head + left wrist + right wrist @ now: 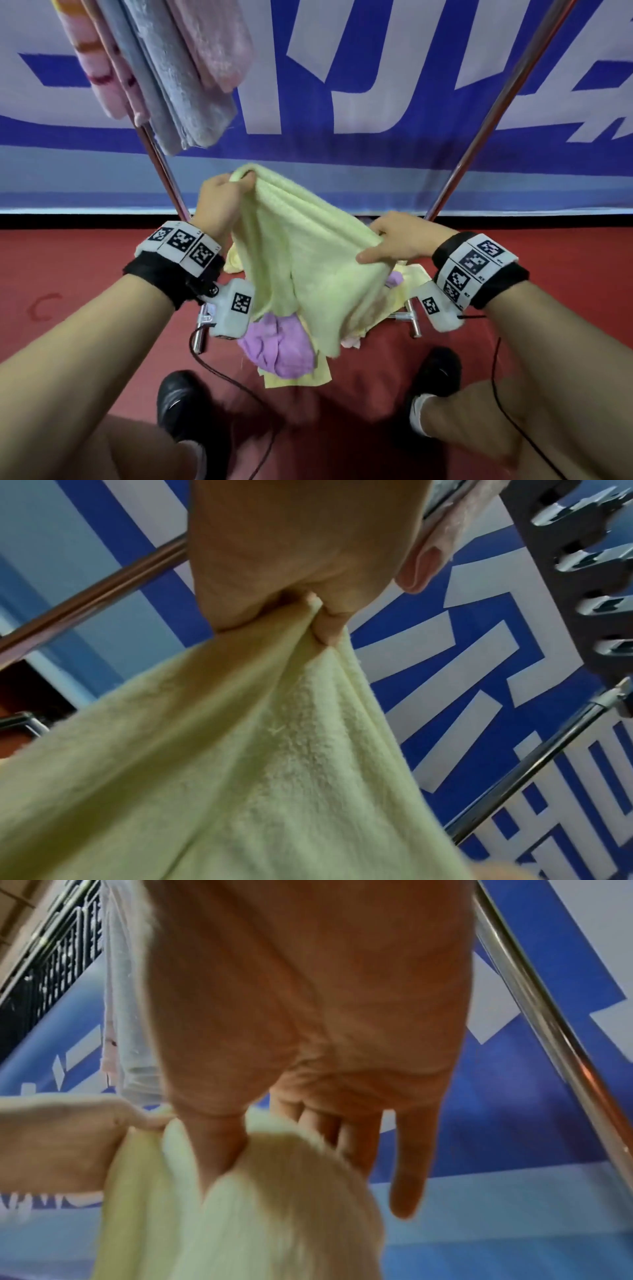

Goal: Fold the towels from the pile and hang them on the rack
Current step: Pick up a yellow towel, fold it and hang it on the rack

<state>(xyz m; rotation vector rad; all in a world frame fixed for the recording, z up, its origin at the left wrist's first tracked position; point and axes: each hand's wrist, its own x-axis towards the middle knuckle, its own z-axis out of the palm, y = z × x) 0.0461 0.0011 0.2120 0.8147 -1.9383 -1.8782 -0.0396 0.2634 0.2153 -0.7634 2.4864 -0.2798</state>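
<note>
Pale yellow towel is pinched at one corner by the left hand, fingers bunched on the cloth; the right hand grips the opposite edge between thumb and fingers; it hangs above the pile on the red floor; folded towels drape on the rack above

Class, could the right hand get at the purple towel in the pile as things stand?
Probably not right away. The right hand is busy gripping the yellow towel, which it shares with the left hand and which drapes over part of the purple towel below.
</note>
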